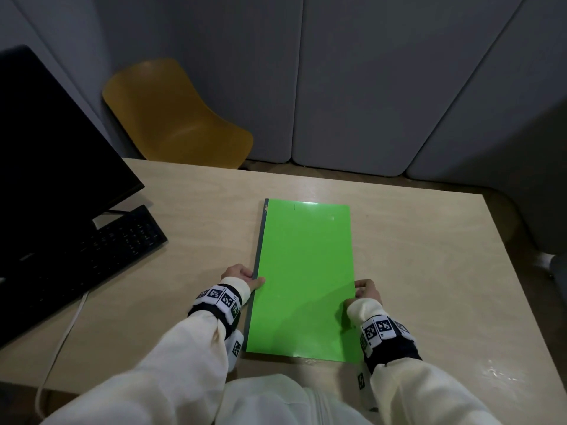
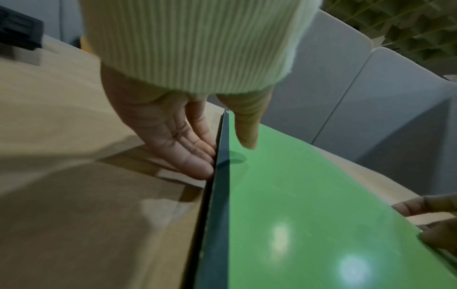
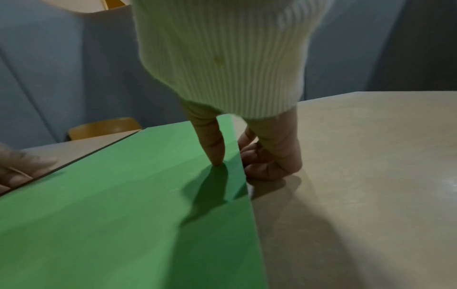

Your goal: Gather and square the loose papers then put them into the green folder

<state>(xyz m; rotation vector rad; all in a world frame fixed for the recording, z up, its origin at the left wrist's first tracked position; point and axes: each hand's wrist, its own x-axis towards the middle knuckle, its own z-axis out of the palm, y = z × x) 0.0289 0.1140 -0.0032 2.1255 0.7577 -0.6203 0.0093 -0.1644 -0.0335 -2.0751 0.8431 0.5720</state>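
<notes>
The green folder (image 1: pixel 306 271) lies closed on the table, long side pointing away from me, its dark spine (image 2: pixel 217 195) on the left. My left hand (image 1: pixel 254 279) is at the spine near the front: straight fingers (image 2: pixel 188 152) touch the spine edge and the thumb (image 2: pixel 247 133) hovers just over the cover. My right hand (image 1: pixel 357 292) is at the opposite long edge, thumb (image 3: pixel 212 148) pressing on the cover (image 3: pixel 123 215) and fingers (image 3: pixel 267 162) curled at the edge, pinching it. No loose papers show on the table.
A black monitor (image 1: pixel 46 164) and black keyboard (image 1: pixel 92 256) stand on the left of the wooden table (image 1: pixel 429 271), with a white cable (image 1: pixel 61 332) running off the front edge. A yellow chair (image 1: pixel 175 118) stands beyond the far edge, with grey wall panels behind.
</notes>
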